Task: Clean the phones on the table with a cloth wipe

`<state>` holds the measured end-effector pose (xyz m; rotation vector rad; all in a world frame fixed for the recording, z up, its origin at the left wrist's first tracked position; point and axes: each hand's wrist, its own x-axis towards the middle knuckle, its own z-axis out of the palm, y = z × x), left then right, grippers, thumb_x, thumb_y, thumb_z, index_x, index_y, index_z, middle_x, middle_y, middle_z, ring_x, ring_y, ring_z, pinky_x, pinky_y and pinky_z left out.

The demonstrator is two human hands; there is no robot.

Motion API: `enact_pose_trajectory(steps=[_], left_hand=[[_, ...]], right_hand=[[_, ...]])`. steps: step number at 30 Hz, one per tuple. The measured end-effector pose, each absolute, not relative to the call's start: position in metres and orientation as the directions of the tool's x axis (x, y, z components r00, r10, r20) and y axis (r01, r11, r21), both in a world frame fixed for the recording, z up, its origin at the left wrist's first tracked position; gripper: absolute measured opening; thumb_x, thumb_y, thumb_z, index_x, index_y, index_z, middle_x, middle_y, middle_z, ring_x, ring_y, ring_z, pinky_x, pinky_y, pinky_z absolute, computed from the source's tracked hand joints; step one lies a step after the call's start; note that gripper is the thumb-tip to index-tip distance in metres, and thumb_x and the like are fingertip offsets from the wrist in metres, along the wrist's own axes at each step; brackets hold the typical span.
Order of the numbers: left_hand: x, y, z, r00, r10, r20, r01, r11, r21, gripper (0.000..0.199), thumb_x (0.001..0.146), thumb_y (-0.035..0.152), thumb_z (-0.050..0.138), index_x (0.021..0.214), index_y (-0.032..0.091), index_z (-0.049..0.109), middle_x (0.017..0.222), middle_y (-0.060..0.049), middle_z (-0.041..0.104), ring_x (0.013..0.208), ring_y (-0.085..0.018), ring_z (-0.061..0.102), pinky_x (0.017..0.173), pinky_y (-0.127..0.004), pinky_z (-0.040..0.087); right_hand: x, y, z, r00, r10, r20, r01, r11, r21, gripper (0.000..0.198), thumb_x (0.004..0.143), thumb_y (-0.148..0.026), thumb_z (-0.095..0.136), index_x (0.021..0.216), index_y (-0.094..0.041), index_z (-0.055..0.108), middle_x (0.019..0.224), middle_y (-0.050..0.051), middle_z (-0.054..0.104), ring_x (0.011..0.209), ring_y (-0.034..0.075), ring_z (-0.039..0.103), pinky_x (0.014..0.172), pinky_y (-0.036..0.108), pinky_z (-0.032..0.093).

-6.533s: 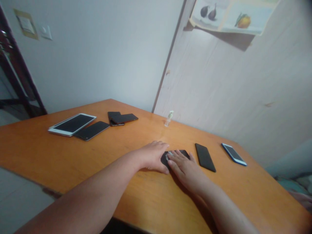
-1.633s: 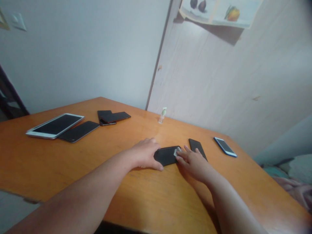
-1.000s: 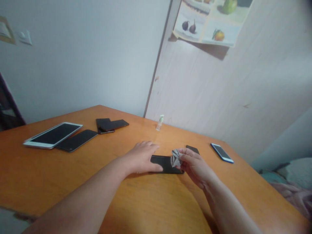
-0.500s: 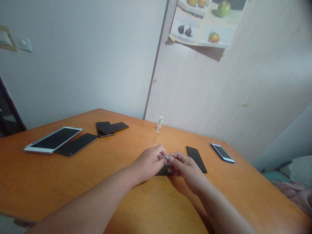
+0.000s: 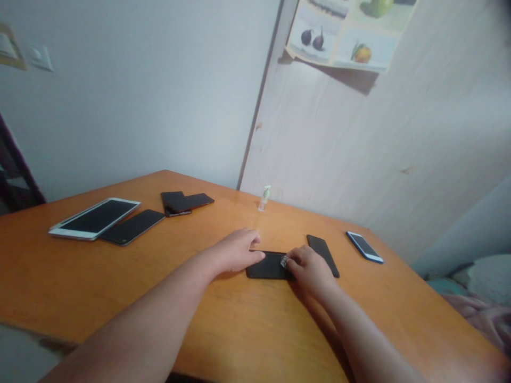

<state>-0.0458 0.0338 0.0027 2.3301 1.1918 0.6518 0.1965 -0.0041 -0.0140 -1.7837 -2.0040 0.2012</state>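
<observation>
In front of me a black phone (image 5: 266, 266) lies flat on the wooden table. At its left end is my left hand (image 5: 235, 251), thumb and forefinger apart. The thumb reaches the phone's edge; whether it presses on it I cannot tell. My right hand (image 5: 309, 268) is over the phone's right end, its fingers pinching a small crumpled greyish-white wad (image 5: 284, 261) against the dark surface. What the wad is made of is too small to tell. Beyond the right hand lies another black phone (image 5: 324, 255).
A small clear pump bottle (image 5: 264, 199) stands near the table's back edge. On the left lie a white tablet (image 5: 75, 234), a dark phone (image 5: 133, 227) beside it, and two overlapping dark phones (image 5: 189, 202). A blue-edged phone (image 5: 364, 247) lies at the right.
My hands have come apart. The left one moved to the phone's left end, while the right one lowered the wad onto the phone, whose surface now shows more.
</observation>
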Motion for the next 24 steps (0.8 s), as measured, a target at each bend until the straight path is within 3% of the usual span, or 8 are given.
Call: enact_pose_trajectory(steps=[3, 6, 11, 17, 24], left_hand=[[-0.052, 0.031, 0.007, 0.638, 0.768, 0.059, 0.671, -0.591, 0.447, 0.062, 0.063, 0.059, 0.071, 0.112, 0.022, 0.06, 0.113, -0.008, 0.06, 0.107, -0.028, 0.056, 0.088, -0.036, 0.048], [-0.055, 0.028, 0.012, 0.673, 0.739, -0.022, 0.689, -0.617, 0.38, 0.079, 0.057, 0.062, 0.073, 0.122, 0.023, 0.055, 0.123, -0.009, 0.055, 0.117, -0.03, 0.05, 0.096, -0.039, 0.045], [-0.058, 0.031, 0.013, 0.678, 0.734, -0.03, 0.683, -0.615, 0.394, 0.075, 0.055, 0.053, 0.075, 0.121, 0.024, 0.053, 0.124, -0.008, 0.054, 0.116, -0.029, 0.051, 0.095, -0.037, 0.046], [-0.056, 0.032, 0.012, 0.67, 0.742, 0.025, 0.662, -0.613, 0.43, 0.07, 0.051, 0.046, 0.078, 0.112, 0.022, 0.055, 0.119, -0.01, 0.057, 0.112, -0.032, 0.054, 0.091, -0.04, 0.048], [-0.053, 0.028, 0.011, 0.636, 0.769, 0.064, 0.669, -0.591, 0.45, 0.065, 0.049, 0.038, 0.077, 0.108, 0.022, 0.055, 0.108, -0.009, 0.061, 0.103, -0.032, 0.059, 0.082, -0.038, 0.05]], right_hand=[[0.192, -0.005, -0.017, -0.034, 0.961, 0.276, 0.939, 0.125, -0.32, 0.01, 0.083, -0.02, 0.058, 0.085, -0.021, 0.068, 0.085, 0.003, 0.062, 0.076, 0.016, 0.058, 0.068, 0.026, 0.039], [0.188, -0.008, -0.017, -0.051, 0.957, 0.286, 0.952, 0.133, -0.276, 0.015, 0.086, -0.019, 0.054, 0.086, -0.02, 0.068, 0.088, 0.005, 0.061, 0.079, 0.016, 0.059, 0.071, 0.025, 0.04], [0.187, -0.012, -0.012, -0.141, 0.968, 0.209, 0.96, 0.185, -0.211, 0.019, 0.09, -0.028, 0.054, 0.092, -0.02, 0.072, 0.092, 0.006, 0.062, 0.087, 0.018, 0.061, 0.076, 0.026, 0.041], [0.164, -0.007, -0.005, -0.066, 0.986, 0.155, 0.989, 0.086, -0.124, 0.018, 0.089, -0.023, 0.054, 0.085, -0.017, 0.069, 0.089, 0.009, 0.061, 0.08, 0.019, 0.059, 0.071, 0.029, 0.04], [0.098, -0.001, -0.006, -0.34, 0.922, 0.186, 0.885, 0.38, -0.269, 0.016, 0.084, -0.014, 0.053, 0.093, -0.018, 0.066, 0.09, 0.005, 0.06, 0.078, 0.015, 0.057, 0.071, 0.024, 0.041]])
